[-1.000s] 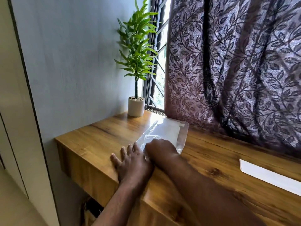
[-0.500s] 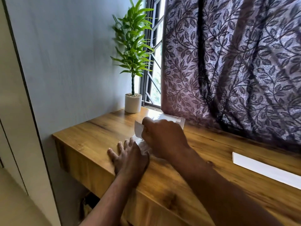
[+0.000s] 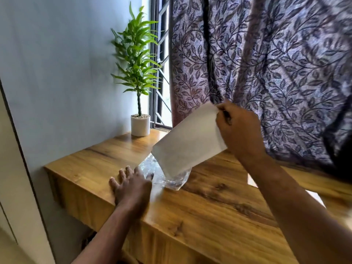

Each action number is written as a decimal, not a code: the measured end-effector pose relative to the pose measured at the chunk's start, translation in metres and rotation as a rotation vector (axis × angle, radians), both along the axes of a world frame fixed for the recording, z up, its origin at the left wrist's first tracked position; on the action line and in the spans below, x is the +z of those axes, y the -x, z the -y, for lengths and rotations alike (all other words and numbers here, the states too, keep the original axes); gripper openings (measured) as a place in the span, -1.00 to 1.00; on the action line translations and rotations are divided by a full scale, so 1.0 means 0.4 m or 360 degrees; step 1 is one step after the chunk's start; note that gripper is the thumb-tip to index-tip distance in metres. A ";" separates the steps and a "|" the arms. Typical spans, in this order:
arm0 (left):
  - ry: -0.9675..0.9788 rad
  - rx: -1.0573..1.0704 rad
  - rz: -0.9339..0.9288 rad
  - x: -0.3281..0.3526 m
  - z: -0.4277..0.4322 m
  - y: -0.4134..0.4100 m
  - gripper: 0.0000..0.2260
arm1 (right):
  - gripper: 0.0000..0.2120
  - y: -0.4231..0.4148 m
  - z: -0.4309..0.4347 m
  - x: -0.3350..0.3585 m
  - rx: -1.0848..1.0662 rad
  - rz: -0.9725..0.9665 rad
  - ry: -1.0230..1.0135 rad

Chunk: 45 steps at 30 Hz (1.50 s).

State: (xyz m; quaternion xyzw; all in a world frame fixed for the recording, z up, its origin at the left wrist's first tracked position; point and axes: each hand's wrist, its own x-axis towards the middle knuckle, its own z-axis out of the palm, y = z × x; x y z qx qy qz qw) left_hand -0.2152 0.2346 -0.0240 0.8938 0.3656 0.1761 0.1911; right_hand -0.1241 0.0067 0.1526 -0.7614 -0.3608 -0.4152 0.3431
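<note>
A clear plastic sleeve (image 3: 167, 178) lies crumpled on the wooden desk (image 3: 209, 216) near its left end. My left hand (image 3: 131, 185) presses flat on the desk, its thumb side holding down the sleeve's near edge. My right hand (image 3: 238, 130) is raised above the desk and pinches the upper corner of a white sheet (image 3: 188, 141). The sheet slants down, and its lower end still sits inside the mouth of the plastic sleeve.
A small potted plant (image 3: 140, 77) in a white pot stands at the desk's back left corner by the window. A leaf-patterned curtain (image 3: 266, 63) hangs behind the desk. Another white sheet (image 3: 314, 197) lies on the desk behind my right forearm. A grey wall bounds the left.
My right hand has risen from the desk and drawn the white sheet up and to the right, most of the way out of the plastic sleeve. My left hand stayed pressed down.
</note>
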 end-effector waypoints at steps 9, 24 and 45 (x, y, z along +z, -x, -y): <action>0.0206 -0.0324 0.0947 0.048 0.070 -0.047 -0.62 | -0.76 -0.153 0.307 -0.024 -0.0154 -0.0628 -0.0422; 0.1548 -0.0848 0.0883 0.117 0.497 -0.344 -0.79 | -0.88 -0.320 0.687 -0.294 -0.0232 -0.1308 -0.1064; 0.2080 -0.1016 0.0773 0.105 0.511 -0.422 -0.69 | -0.87 -0.218 0.744 -0.253 0.0837 -0.1299 -0.0054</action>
